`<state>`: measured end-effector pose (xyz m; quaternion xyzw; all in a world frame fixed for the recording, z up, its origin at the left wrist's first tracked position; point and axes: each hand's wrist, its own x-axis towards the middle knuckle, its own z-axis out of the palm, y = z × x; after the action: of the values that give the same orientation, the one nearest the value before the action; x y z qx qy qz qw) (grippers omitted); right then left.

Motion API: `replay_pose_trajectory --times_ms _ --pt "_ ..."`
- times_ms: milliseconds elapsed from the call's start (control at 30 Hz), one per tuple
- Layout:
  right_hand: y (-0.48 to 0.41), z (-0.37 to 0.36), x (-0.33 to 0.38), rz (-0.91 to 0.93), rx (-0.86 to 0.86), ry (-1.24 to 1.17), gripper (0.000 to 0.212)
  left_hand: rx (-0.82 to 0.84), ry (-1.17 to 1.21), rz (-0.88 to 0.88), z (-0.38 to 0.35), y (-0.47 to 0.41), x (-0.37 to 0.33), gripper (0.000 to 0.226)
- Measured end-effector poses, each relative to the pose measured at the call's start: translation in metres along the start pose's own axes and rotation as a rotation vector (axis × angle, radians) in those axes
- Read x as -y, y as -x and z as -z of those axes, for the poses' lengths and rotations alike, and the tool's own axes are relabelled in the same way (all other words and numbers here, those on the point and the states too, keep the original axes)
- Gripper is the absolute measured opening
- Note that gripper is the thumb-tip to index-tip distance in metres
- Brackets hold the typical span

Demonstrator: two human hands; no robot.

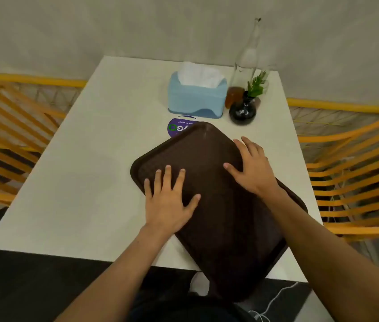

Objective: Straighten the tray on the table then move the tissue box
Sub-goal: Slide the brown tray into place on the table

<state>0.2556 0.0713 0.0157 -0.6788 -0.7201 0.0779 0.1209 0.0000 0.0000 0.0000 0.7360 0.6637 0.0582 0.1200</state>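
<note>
The brown tray (216,205) is lying skewed on the white table (79,182), its near corner overhanging the table's front edge. Both the left hand (168,201) and right hand (252,168) are pressing flat on the tray, fingers spread, gripping nothing. The blue tissue box (196,96) is standing just beyond the tray's far corner.

The light is dim and warm, flat rather than directional, giving everything a yellowish cast. The pale counter (72,182) is the brightest surface, with no hard glare on it; soft, faint shadows sit under the left hand (168,203) and right hand (253,169). The dark tray (218,217) shows little surface detail, only a weak sheen near its far corner. The bottle (247,59) is nearly lost against the wall (91,26), with a few thin highlights. The whole picture is soft and smeared by compression. Wide-angle distortion bows the chairs (355,173) and forearms at the edges, and the lower corners fall into near black.
</note>
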Motion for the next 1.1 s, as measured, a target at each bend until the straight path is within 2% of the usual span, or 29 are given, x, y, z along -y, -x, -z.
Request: replay_pose_trajectory --times_ms 133,333,667,1100 --pt "-0.004 -0.002 -0.008 0.0 0.001 0.085 0.073 -0.008 -0.097 0.038 -0.013 0.011 0.0 0.086" --pt "-0.009 -0.009 -0.022 0.016 -0.014 0.026 0.044 -0.02 -0.136 0.03 -0.017 0.012 0.002 0.083" --pt "-0.01 -0.018 -0.007 -0.002 -0.046 -0.018 0.048 -0.03 -0.147 -0.013 -0.007 0.003 0.026 0.082" --pt "-0.01 -0.033 0.079 -0.121 0.013 -0.103 0.045 0.021 -0.137 -0.153 0.024 -0.024 0.138 0.083"
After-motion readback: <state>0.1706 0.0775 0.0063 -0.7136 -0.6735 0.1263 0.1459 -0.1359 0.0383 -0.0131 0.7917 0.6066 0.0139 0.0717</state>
